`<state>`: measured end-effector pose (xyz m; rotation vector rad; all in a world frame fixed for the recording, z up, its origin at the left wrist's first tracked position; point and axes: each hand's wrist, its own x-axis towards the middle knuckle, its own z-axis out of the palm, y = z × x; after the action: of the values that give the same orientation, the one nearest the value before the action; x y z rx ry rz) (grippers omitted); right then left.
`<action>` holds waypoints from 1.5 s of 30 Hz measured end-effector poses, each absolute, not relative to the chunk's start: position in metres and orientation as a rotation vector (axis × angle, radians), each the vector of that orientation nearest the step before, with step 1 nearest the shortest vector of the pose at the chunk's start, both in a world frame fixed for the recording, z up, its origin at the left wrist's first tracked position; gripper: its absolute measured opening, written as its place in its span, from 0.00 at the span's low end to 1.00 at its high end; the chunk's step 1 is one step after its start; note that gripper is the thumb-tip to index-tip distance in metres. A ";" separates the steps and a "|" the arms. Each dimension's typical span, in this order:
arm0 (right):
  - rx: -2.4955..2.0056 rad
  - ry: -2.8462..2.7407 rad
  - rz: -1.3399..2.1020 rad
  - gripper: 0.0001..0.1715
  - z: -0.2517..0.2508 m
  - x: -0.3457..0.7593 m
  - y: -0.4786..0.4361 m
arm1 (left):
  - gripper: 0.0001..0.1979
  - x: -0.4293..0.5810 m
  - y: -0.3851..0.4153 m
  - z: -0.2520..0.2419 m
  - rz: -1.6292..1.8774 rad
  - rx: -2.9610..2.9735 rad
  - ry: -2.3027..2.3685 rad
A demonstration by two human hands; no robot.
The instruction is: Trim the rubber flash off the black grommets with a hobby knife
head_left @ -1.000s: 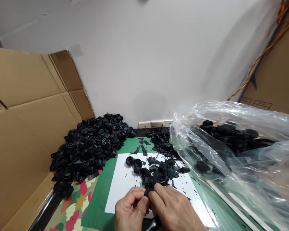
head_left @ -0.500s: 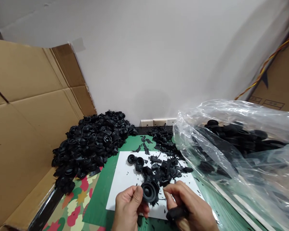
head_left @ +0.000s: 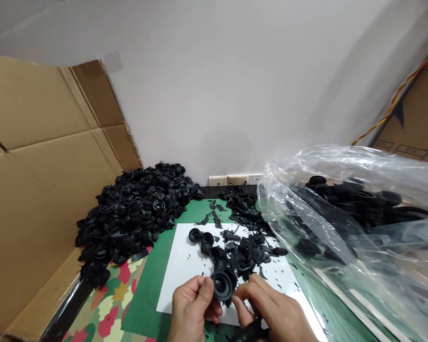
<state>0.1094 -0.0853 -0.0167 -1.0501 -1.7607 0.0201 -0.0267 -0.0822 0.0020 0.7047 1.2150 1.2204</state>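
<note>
A round black rubber part (head_left: 222,285) with a ringed opening is pinched at its left side between the thumb and fingers of my left hand (head_left: 192,306). Its open end faces me, and ragged edges show at its lower right. My right hand (head_left: 271,308) is closed, with thumb and forefinger pressed together at the right edge of that part. Beneath its curled fingers sits a dark object (head_left: 251,331), mostly hidden. Behind my hands, several similar round parts (head_left: 195,235) and torn black scraps (head_left: 248,249) lie on a white sheet (head_left: 174,285).
A large heap of ribbed black parts (head_left: 139,209) stands at the left beside a cardboard box (head_left: 50,166). On the right lies a clear plastic bag (head_left: 324,161) with more black parts inside. Scraps (head_left: 244,204) cover the green mat (head_left: 142,299) near the wall sockets (head_left: 237,180).
My right hand has moved left, bringing its pinched fingertips against the rubber part's edge. My left hand keeps its hold and has barely shifted.
</note>
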 end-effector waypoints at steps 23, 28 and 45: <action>-1.238 -1.796 0.083 0.12 -0.016 0.094 -0.081 | 0.25 -0.030 -0.081 -0.017 1.196 0.790 1.281; -1.261 -1.806 -0.068 0.13 -0.015 0.092 -0.081 | 0.20 -0.026 -0.085 -0.010 1.290 0.855 1.274; -1.365 -1.189 0.766 0.09 0.005 0.115 -0.089 | 0.22 -0.030 -0.079 -0.008 1.209 0.629 1.206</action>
<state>0.1153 -0.0894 0.0051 -1.3648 -1.1890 0.7656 -0.0299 -0.0789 -0.0076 0.6292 1.2056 1.2087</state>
